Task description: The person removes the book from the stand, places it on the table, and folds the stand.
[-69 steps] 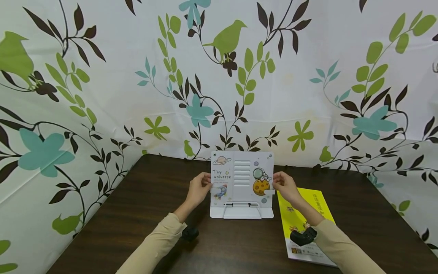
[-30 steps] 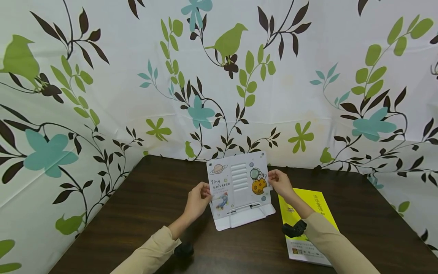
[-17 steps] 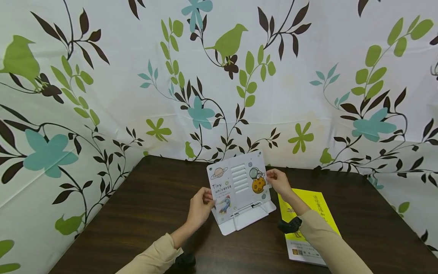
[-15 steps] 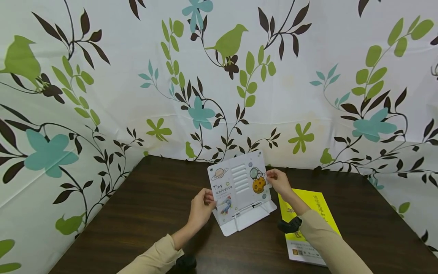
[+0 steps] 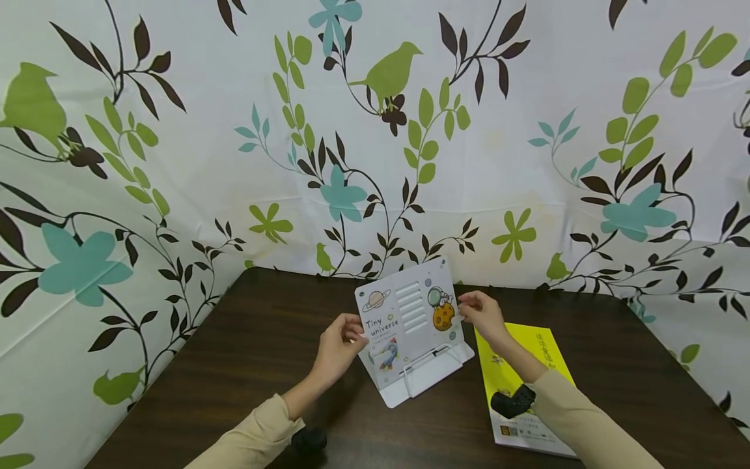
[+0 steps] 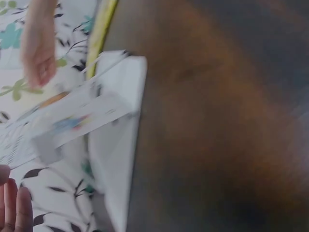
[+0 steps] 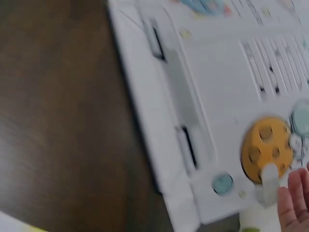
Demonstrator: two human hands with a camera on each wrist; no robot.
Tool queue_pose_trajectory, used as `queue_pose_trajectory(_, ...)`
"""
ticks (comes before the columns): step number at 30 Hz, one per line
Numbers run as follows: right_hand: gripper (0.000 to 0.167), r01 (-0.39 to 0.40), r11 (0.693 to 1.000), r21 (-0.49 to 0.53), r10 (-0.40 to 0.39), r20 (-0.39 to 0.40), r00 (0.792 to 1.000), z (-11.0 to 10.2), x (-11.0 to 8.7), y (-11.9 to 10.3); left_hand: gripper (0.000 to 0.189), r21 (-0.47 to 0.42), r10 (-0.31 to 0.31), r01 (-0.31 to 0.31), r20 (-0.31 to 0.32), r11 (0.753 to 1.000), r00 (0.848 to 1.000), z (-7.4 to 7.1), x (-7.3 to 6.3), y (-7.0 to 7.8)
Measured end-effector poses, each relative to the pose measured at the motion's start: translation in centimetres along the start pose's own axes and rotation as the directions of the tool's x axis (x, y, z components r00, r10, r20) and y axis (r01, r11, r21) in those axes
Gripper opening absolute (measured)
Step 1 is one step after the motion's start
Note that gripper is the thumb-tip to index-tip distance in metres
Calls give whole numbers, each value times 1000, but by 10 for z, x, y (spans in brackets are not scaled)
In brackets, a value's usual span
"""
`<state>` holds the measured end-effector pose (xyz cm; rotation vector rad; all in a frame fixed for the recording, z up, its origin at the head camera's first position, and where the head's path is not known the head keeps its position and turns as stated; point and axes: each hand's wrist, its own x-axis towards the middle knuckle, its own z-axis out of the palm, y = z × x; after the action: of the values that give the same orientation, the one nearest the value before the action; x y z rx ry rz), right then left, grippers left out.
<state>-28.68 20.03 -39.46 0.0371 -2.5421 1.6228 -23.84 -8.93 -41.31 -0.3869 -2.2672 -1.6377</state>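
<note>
A white metal book stand (image 5: 418, 342) with "Tiny universe" print, a rocket and an astronaut on an orange moon stands leaning back on the dark table, its left side turned nearer to me. My left hand (image 5: 336, 348) is at its left edge; the left wrist view has the loosely bent fingers (image 6: 17, 208) beside the board. Over at the right edge is my right hand (image 5: 486, 319). Its fingers (image 7: 295, 198) lie nearly straight next to the small white page clip (image 7: 270, 183) in the right wrist view. A wire page holder (image 5: 410, 378) crosses the stand's ledge.
A yellow and white book (image 5: 541, 345) lies flat to the right, partly under the right forearm. Dark wood tabletop (image 5: 234, 378) spreads around the stand. Behind hangs a white cloth (image 5: 469, 163) with leaf and bird prints. Black wrist devices (image 5: 513, 401) sit on both wrists.
The stand has turned from facing straight to angled, its left side drawn toward me. Over the last half second it has barely moved, while the fingers have loosened at both edges.
</note>
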Motion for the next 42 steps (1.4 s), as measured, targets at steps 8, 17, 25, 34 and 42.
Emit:
queue_pose_trajectory(8, 28, -147, 985, 90, 133, 149, 980, 20, -41, 2, 38, -78, 92, -96, -42, 992, 995, -20, 26, 41)
queue_pose_trajectory(17, 30, -326, 921, 215, 287, 193, 938, 44, -64, 10, 35, -55, 88, -90, -36, 994, 995, -22, 42, 27)
queue_pose_trajectory(25, 38, -428, 836, 342, 373, 217, 902, 54, -70, 7, 32, -31, 114, -115, -13, 993, 993, -26, 33, 53)
queue_pose_trajectory(34, 49, -450, 800, 398, 405, 197, 893, 70, -68, 4, 32, -27, 134, -135, -21, 990, 991, -27, 32, 52)
queue_pose_trajectory(42, 53, -437, 764, 474, 414, 158, 896, 82, -67, 5, 34, -18, 122, -123, -32, 992, 992, -20, 41, 21)
